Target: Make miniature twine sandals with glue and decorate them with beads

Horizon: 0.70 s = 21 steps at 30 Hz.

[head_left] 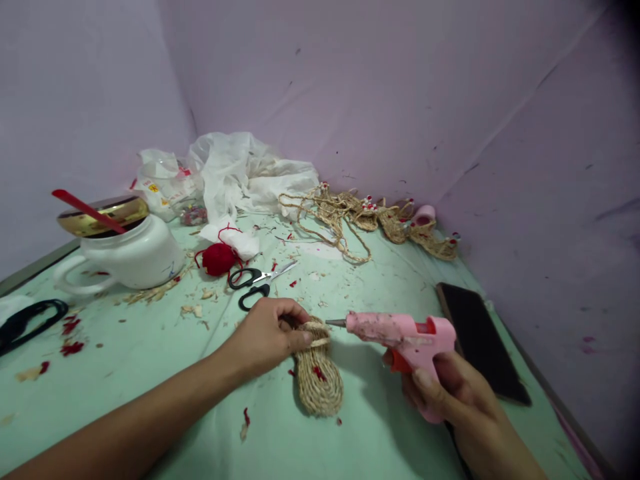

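My left hand [273, 337] pinches the upper end of a small woven straw slipper [320, 383], where a pale strap crosses over it. A bit of red yarn lies on the slipper's lower part. In my right hand [445, 393] is a pink glue gun [395, 330], fingers wrapped round its handle near the orange trigger. The metal nozzle points left, close to the slipper's strap, with a small gap between them. Just beyond my left hand lie black-handled scissors [260, 280], blades apart.
A red yarn ball [219, 259] sits behind the scissors. At left stands a white mug [135, 253] with a gold bowl [105, 217] on it. Several straw slippers [393, 223] and braided cord [330, 227] lie at the back. A dark phone [483, 343] is at right.
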{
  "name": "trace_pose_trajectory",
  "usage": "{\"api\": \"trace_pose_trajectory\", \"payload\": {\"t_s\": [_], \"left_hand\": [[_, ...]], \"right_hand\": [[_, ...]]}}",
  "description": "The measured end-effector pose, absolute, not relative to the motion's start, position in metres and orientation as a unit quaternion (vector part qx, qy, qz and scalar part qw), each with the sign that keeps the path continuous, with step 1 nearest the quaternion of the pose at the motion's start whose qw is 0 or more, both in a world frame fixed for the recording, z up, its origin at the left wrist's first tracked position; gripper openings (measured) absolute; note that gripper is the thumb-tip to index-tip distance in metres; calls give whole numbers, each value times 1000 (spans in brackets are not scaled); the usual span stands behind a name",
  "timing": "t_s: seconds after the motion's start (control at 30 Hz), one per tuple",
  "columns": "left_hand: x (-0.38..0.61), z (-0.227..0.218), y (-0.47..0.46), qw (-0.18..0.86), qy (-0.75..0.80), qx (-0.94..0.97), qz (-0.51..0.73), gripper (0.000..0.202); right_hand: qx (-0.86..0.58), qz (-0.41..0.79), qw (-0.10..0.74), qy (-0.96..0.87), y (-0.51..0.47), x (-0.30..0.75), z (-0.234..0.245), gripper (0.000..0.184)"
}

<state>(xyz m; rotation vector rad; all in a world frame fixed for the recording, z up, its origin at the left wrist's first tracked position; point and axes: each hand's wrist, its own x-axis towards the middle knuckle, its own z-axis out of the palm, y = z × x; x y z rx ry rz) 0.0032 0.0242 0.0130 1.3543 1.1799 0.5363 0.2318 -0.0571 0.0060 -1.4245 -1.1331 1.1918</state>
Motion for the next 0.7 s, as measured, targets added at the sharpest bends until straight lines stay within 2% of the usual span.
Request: {"api": "trace_pose_trajectory", "payload": {"t_s": [0.4,0.7], "left_hand": [[4,19,24,609,499,572,232,24],[5,16,26,602,509,566,240,22]], "right_hand": [[-567,319,408,-641,-59,234,0,31],[-535,295,398,-685,-61,238,-8,45]]}}
